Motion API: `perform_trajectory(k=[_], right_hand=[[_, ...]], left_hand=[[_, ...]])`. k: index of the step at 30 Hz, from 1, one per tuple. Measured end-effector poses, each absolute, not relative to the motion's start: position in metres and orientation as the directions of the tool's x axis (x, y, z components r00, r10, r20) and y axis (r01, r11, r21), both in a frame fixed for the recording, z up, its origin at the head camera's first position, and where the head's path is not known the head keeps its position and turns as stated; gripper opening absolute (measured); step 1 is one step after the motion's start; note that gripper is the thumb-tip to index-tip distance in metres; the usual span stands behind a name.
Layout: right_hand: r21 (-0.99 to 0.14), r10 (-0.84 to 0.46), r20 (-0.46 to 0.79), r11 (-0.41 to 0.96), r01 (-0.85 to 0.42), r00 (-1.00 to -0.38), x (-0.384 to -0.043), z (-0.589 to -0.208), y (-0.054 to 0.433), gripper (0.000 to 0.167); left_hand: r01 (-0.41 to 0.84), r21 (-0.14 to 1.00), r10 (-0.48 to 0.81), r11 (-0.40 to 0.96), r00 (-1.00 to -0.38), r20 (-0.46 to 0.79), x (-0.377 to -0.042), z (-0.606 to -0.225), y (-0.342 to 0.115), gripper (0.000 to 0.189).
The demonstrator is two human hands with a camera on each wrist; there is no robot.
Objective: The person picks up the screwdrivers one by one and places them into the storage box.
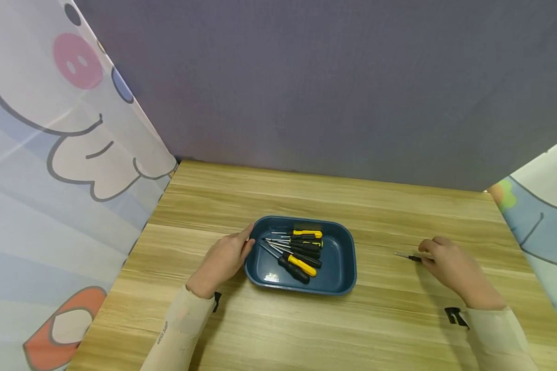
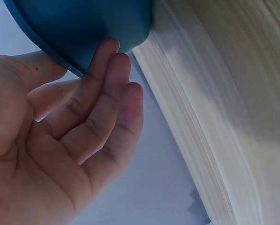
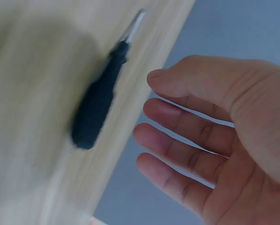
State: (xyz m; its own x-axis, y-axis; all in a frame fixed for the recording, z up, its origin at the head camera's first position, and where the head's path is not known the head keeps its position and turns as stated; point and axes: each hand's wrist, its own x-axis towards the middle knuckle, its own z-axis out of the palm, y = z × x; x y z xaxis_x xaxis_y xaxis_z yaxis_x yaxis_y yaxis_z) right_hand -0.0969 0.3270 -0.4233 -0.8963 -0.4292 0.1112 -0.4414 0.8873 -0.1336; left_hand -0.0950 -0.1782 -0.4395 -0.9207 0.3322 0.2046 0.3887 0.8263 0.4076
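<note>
A dark blue plastic tray (image 1: 337, 260) holds several screwdrivers (image 1: 301, 264) with black or yellow-and-black handles, heaped with their shafts pointing left. At the tray's left end is my left hand (image 1: 226, 256). It grips the wall there, thumb at the rim and fingertips against the outer side (image 2: 123, 28). Off to the right a small screwdriver (image 3: 95, 105) with a black handle and short metal shaft lies on the table. Over its handle hovers my right hand (image 1: 450, 264), fingers gently bent and spread apart from it in the right wrist view.
The wood-grain table (image 1: 283, 330) runs back to a grey-blue panel (image 1: 325, 93). Cartoon-printed curtains (image 1: 42, 216) hang along the left side and at the right edge. Black straps (image 1: 455, 316) show at both wrists.
</note>
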Motion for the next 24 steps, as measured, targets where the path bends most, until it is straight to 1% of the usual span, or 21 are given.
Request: perform_trajectory(k=[7,16,20,24], right_hand=[[-0.171,-0.402,0.031,0.9,-0.401,-0.915,-0.094,-0.432,0.338,0.025],[-0.172,-0.377,0.02,0.911,-0.375,-0.926,-0.094,-0.44,0.342,0.025],[-0.157,-0.387,0.053,0.907,-0.391,-0.92,-0.093,-0.442,0.343,0.025],[-0.16,-0.393,0.053,0.904,-0.396,-0.918,-0.094,-0.443,0.343,0.024]], left_hand=[[0.389,0.406,0.331,0.827,-0.92,0.208,-0.094,-0.44,-0.178,0.043],[0.393,0.408,0.334,0.824,-0.919,0.211,-0.095,-0.441,-0.179,0.043],[0.398,0.407,0.335,0.822,-0.916,0.219,-0.095,-0.441,-0.179,0.043],[0.395,0.412,0.331,0.822,-0.918,0.218,-0.095,-0.442,-0.179,0.044]])
